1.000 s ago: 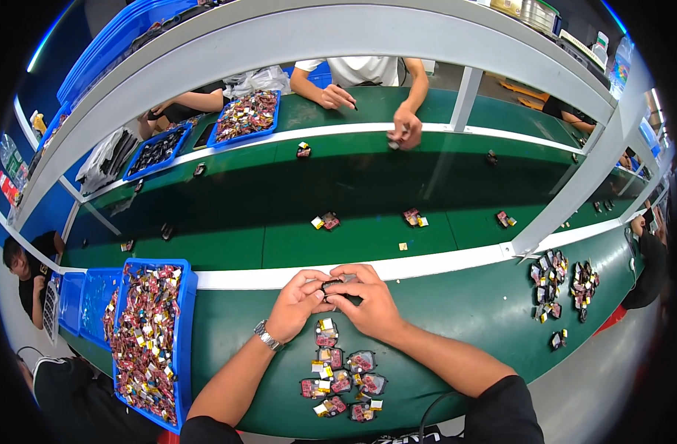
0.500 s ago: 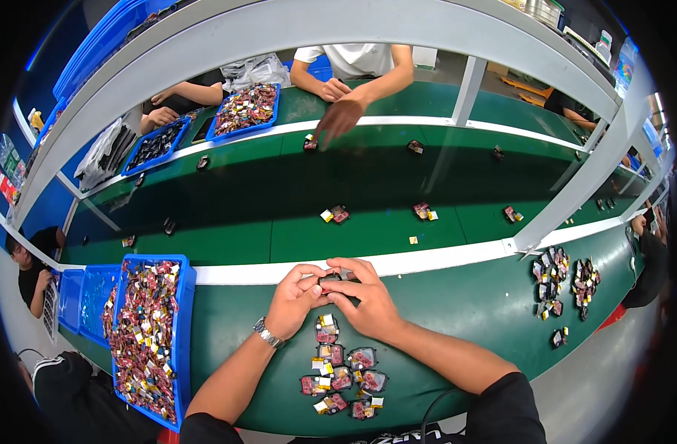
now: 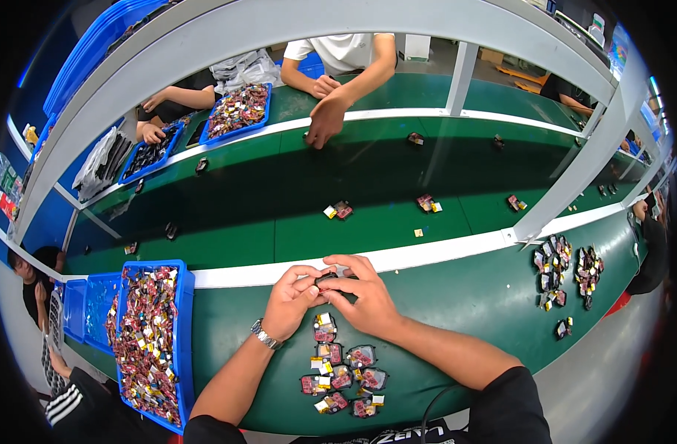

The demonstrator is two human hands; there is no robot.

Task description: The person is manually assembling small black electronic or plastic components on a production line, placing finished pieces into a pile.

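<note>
Both my hands hold one small black plastic casing [image 3: 326, 280] near the white rail, its inside mostly hidden by fingers. My left hand [image 3: 289, 302], with a metal watch on the wrist, pinches it from the left. The fingers of my right hand [image 3: 365, 297] close over its top and right side. Below them on the green bench lies a cluster of several open black casings [image 3: 341, 379] with red circuit boards and white-and-yellow parts. To the left of my forearm stands a blue bin [image 3: 184, 348] heaped with red boards and wired parts [image 3: 147, 325].
Beyond the white rail [image 3: 457, 245] runs a green belt [image 3: 301, 240] with scattered casings. Across it, a co-worker's hand [image 3: 326, 124] touches a dark piece. More casings [image 3: 551, 270] lie on the bench at right. A pale metal frame [image 3: 575, 177] arches over the belt.
The co-worker's reaching hand across the belt has come down over a casing. At lower left, another person's arm has come into view. My hands stay on the casing with small finger shifts.
</note>
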